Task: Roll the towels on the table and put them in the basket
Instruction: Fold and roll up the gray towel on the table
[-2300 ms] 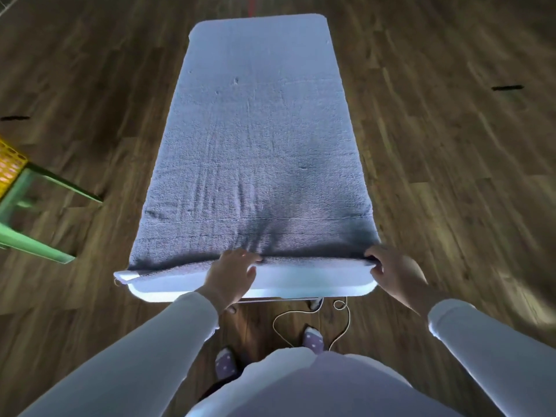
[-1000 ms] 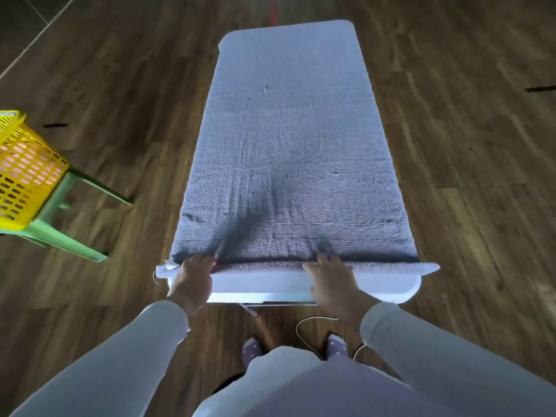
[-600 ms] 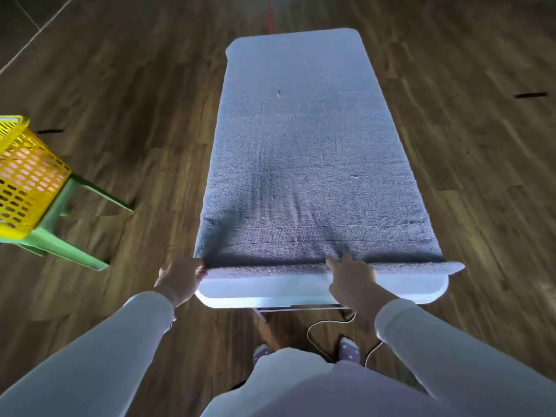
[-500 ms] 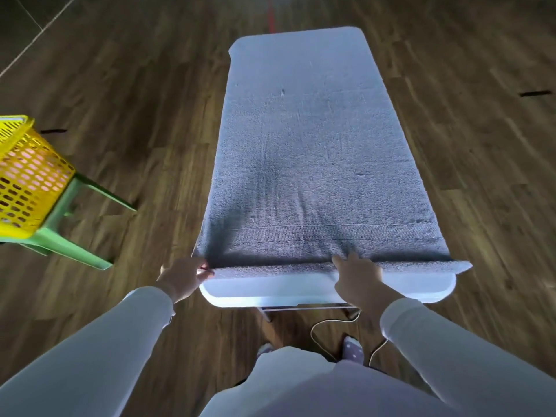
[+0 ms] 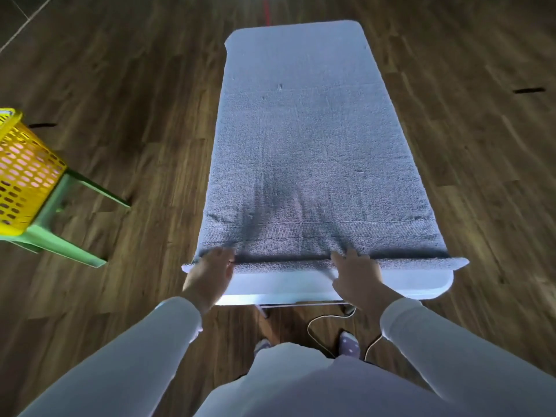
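Dim overall. Dark shadow on towel (image 5: 279, 212) at 6 o'clock; table rim (image 5: 421, 284) glares white; floor (image 5: 90, 70) smeared, bowed at edges.

The yellow perforated plastic basket (image 5: 21, 176) is cut off by the left edge; the grey terry towel (image 5: 301, 145) hides most of the white table (image 5: 285, 284)

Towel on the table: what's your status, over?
Left hand and right hand flat on near edge. Towel spread along table, barely one turn rolled. Basket left, on green stool.
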